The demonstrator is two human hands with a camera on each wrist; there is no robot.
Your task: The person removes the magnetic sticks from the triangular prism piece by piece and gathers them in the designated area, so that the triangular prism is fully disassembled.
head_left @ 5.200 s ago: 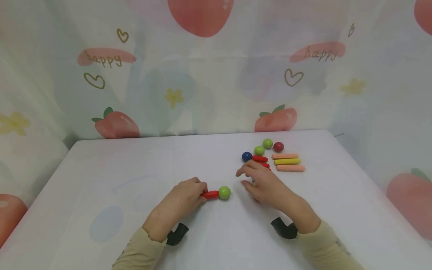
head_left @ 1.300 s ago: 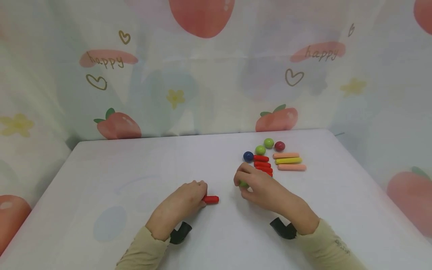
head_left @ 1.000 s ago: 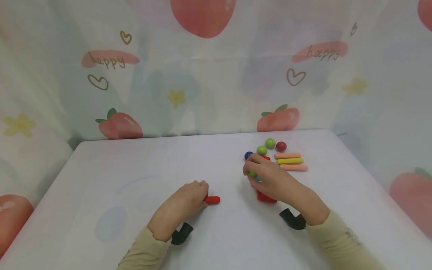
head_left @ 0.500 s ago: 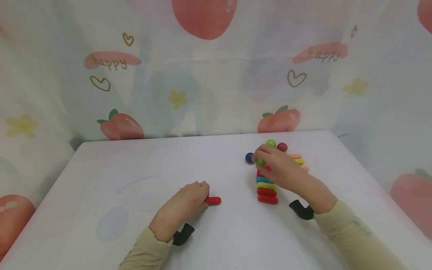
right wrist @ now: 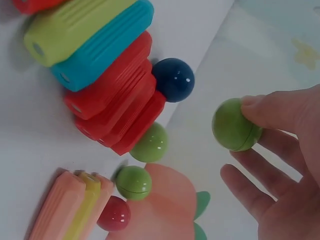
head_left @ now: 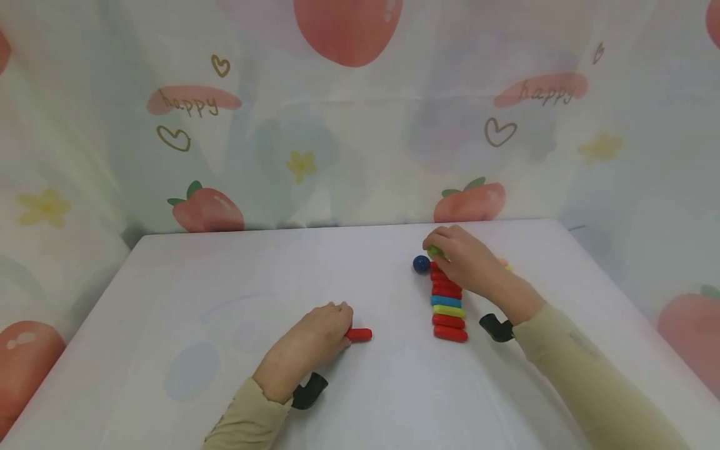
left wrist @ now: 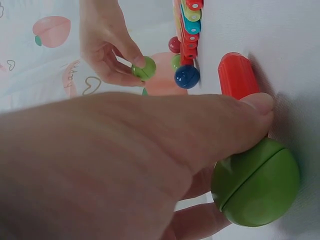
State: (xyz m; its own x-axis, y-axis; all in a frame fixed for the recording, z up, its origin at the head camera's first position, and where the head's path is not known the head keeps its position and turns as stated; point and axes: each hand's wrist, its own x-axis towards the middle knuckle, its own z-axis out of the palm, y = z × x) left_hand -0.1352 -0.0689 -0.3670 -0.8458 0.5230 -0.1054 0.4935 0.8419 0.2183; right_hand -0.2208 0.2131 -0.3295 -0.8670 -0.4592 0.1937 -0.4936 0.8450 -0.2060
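My left hand pinches a red magnetic stick low at the table, its bare end pointing right. In the left wrist view a green ball sits at the stick's other end, beside the thumb tip. My right hand holds another green ball between thumb and fingers, raised over the far right of the table. Beneath and in front of it runs a row of sticks: several red, a blue one and a yellow-green one. A dark blue ball lies by the row's far left end.
In the right wrist view, two more green balls and a dark red ball lie near peach sticks and a yellow stick. A patterned curtain hangs behind the white table.
Since the earliest frame, the green ball has left the stick's right end and is in my right hand. That hand has since moved to the back right, uncovering the stick row. The left stays.
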